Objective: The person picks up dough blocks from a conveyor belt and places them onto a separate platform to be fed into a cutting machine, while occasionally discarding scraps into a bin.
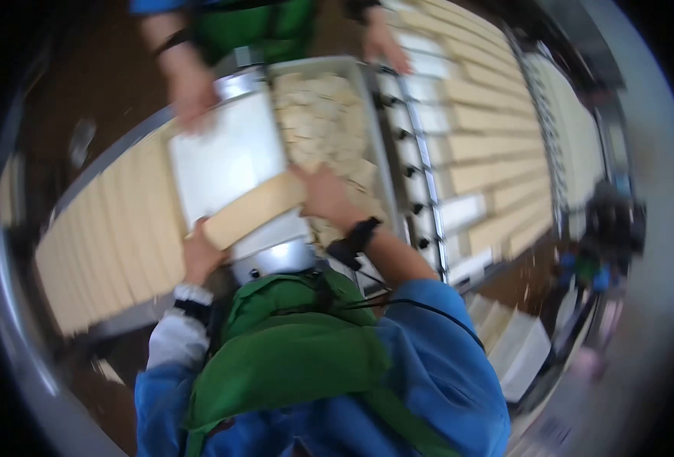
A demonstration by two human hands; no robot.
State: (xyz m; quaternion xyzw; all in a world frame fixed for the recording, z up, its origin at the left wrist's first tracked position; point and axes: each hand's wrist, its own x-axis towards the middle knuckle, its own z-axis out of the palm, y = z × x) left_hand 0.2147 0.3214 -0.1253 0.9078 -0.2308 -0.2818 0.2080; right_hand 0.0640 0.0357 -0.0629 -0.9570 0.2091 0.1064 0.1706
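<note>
Apron point(283, 373): green, nearest.
Left hand point(200, 255): fingers closed on one end of a pale strip point(257, 209).
Right hand point(324, 194): fingers gripping the other end.
Strip: above the white board point(226, 156), slightly bowed; long axis slanting from lower left to upper right.
Tray point(380, 129): right of the board, holding pale pieces point(314, 114).
Co-worker's hand point(190, 95): at the board's far end, blurred; cannot tell whether its fingers are closed.

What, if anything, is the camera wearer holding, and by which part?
A pale flat strip, by its two ends: left grip at one, right grip at the other.
</note>
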